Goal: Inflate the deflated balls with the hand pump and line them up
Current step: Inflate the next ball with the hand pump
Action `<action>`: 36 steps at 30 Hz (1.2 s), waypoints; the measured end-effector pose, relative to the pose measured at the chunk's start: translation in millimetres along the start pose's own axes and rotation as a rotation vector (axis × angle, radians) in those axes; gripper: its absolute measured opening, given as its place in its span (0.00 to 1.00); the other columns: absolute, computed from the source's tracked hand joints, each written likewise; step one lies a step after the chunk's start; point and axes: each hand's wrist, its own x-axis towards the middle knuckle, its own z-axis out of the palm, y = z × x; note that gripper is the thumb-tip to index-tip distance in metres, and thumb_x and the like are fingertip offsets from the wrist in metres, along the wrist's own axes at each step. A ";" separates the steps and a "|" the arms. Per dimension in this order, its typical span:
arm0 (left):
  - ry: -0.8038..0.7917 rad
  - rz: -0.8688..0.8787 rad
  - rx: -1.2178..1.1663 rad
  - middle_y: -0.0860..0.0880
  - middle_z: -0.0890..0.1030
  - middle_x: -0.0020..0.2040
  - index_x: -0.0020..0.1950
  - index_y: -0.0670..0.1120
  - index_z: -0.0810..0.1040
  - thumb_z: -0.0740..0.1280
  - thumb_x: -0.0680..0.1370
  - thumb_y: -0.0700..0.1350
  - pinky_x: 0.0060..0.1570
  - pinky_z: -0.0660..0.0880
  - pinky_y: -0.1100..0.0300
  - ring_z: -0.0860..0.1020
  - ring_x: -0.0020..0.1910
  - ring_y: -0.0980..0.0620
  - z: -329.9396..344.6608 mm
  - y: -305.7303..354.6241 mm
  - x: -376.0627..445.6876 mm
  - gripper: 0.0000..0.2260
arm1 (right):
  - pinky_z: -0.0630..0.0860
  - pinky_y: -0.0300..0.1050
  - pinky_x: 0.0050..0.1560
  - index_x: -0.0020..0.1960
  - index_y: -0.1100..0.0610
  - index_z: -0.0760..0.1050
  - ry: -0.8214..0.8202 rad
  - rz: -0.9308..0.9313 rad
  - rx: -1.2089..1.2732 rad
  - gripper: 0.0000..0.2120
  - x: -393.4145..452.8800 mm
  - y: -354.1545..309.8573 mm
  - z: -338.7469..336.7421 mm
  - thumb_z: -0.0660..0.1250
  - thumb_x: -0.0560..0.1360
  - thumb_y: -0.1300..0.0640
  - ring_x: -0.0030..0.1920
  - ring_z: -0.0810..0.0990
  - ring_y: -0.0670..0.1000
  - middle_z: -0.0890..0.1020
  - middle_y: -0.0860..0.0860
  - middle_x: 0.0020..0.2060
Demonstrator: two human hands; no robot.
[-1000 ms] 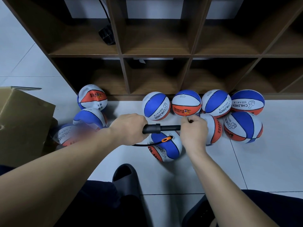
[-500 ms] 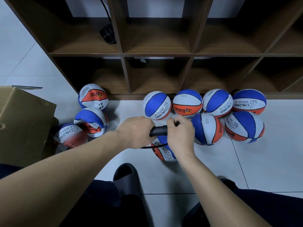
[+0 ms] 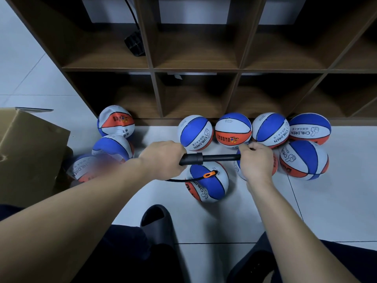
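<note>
A black hand pump (image 3: 206, 159) is gripped at its barrel by the left hand (image 3: 163, 160) and at its handle by the right hand (image 3: 256, 160), its hose plugged into a ball (image 3: 207, 181) on the floor (image 3: 224, 221), so pumping seems underway and another push stroke is called for.

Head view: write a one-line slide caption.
Left hand grips the pump, right hand its handle; the hose feeds a ball on the floor.

Matt black plastic pump (image 3: 210, 158), wood-grain shelf (image 3: 195, 69).
</note>
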 end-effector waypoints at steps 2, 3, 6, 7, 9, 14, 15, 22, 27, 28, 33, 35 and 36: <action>-0.007 -0.004 -0.003 0.52 0.78 0.37 0.44 0.51 0.77 0.64 0.82 0.56 0.34 0.69 0.56 0.78 0.37 0.48 3.4 4.3 -0.9 0.12 | 0.65 0.50 0.35 0.36 0.64 0.69 0.020 -0.031 -0.023 0.16 -10.6 -0.4 9.6 0.68 0.79 0.57 0.32 0.65 0.53 0.70 0.54 0.28; -0.012 -0.008 -0.009 0.52 0.78 0.37 0.43 0.50 0.77 0.64 0.82 0.56 0.34 0.69 0.56 0.77 0.37 0.48 5.0 5.5 -1.2 0.13 | 0.65 0.50 0.34 0.35 0.63 0.68 0.019 -0.047 -0.041 0.16 -16.4 -1.7 13.7 0.67 0.79 0.58 0.32 0.65 0.53 0.70 0.54 0.28; -0.017 -0.010 -0.017 0.52 0.78 0.36 0.42 0.50 0.76 0.64 0.82 0.56 0.33 0.69 0.56 0.76 0.35 0.49 7.0 8.3 -0.9 0.13 | 0.62 0.48 0.31 0.33 0.59 0.67 0.006 -0.083 -0.071 0.17 -32.4 -9.1 22.8 0.66 0.80 0.60 0.28 0.63 0.49 0.68 0.51 0.26; -0.015 -0.005 -0.013 0.52 0.78 0.36 0.42 0.50 0.76 0.64 0.82 0.56 0.33 0.69 0.56 0.76 0.35 0.49 6.8 9.2 -0.9 0.13 | 0.63 0.48 0.30 0.33 0.58 0.66 -0.001 -0.088 -0.065 0.18 -36.8 -10.7 25.8 0.66 0.80 0.60 0.27 0.63 0.49 0.67 0.50 0.26; -0.015 0.006 -0.011 0.52 0.77 0.36 0.42 0.50 0.77 0.64 0.82 0.56 0.33 0.69 0.56 0.76 0.35 0.49 6.7 10.3 -0.7 0.13 | 0.64 0.48 0.30 0.33 0.57 0.66 -0.022 -0.093 -0.063 0.18 -44.3 -12.7 32.0 0.65 0.80 0.60 0.28 0.63 0.49 0.68 0.50 0.26; -0.018 0.012 -0.042 0.52 0.77 0.35 0.41 0.50 0.76 0.64 0.81 0.56 0.32 0.68 0.56 0.77 0.34 0.49 9.8 15.6 0.2 0.13 | 0.72 0.54 0.34 0.37 0.58 0.69 -0.061 -0.181 -0.095 0.17 -61.0 -15.9 44.3 0.65 0.83 0.55 0.32 0.70 0.52 0.75 0.53 0.30; -0.016 0.015 -0.052 0.52 0.77 0.34 0.41 0.50 0.76 0.64 0.81 0.56 0.32 0.67 0.56 0.77 0.34 0.49 10.0 16.9 0.2 0.13 | 0.72 0.54 0.35 0.37 0.57 0.69 -0.061 -0.202 -0.094 0.17 -63.8 -16.5 45.5 0.65 0.83 0.55 0.33 0.71 0.52 0.75 0.52 0.31; -0.001 0.036 -0.069 0.52 0.78 0.35 0.43 0.51 0.77 0.64 0.81 0.55 0.32 0.68 0.57 0.77 0.34 0.49 9.6 19.2 -1.7 0.11 | 0.73 0.52 0.35 0.35 0.55 0.69 -0.126 -0.219 -0.069 0.19 -57.9 -15.1 39.1 0.67 0.83 0.52 0.31 0.70 0.49 0.73 0.49 0.29; -0.053 -0.006 -0.073 0.54 0.76 0.37 0.43 0.52 0.75 0.66 0.81 0.55 0.34 0.66 0.58 0.74 0.36 0.53 0.5 4.7 -0.5 0.10 | 0.67 0.49 0.35 0.34 0.61 0.68 -0.093 -0.186 0.005 0.21 -22.4 -11.0 7.0 0.70 0.82 0.54 0.31 0.64 0.48 0.68 0.50 0.26; -0.071 -0.020 -0.068 0.55 0.76 0.37 0.44 0.53 0.76 0.66 0.82 0.55 0.35 0.66 0.57 0.73 0.36 0.53 -3.2 0.2 -0.6 0.09 | 0.67 0.46 0.34 0.35 0.62 0.69 -0.081 -0.185 0.026 0.21 -14.9 -10.0 -1.1 0.70 0.82 0.54 0.31 0.64 0.48 0.69 0.50 0.27; -0.040 -0.048 -0.003 0.53 0.77 0.39 0.47 0.53 0.78 0.65 0.82 0.53 0.34 0.67 0.57 0.75 0.37 0.51 -10.2 0.2 -0.3 0.07 | 0.64 0.43 0.33 0.38 0.67 0.70 0.021 -0.130 0.089 0.19 -8.5 -4.1 -7.7 0.69 0.82 0.56 0.30 0.63 0.47 0.68 0.51 0.28; 0.004 -0.048 0.050 0.52 0.77 0.39 0.46 0.53 0.77 0.64 0.81 0.53 0.34 0.68 0.56 0.76 0.37 0.49 -9.1 5.2 -1.4 0.07 | 0.65 0.48 0.35 0.37 0.65 0.71 0.070 -0.093 0.083 0.19 -14.1 -3.4 2.7 0.69 0.81 0.56 0.31 0.63 0.48 0.69 0.51 0.28; 0.014 -0.048 0.056 0.52 0.77 0.38 0.45 0.52 0.76 0.64 0.81 0.52 0.34 0.68 0.56 0.76 0.36 0.49 -8.5 6.6 -1.9 0.07 | 0.65 0.49 0.35 0.36 0.64 0.71 0.070 -0.086 0.075 0.19 -17.2 -3.6 7.9 0.68 0.81 0.55 0.31 0.64 0.49 0.69 0.52 0.28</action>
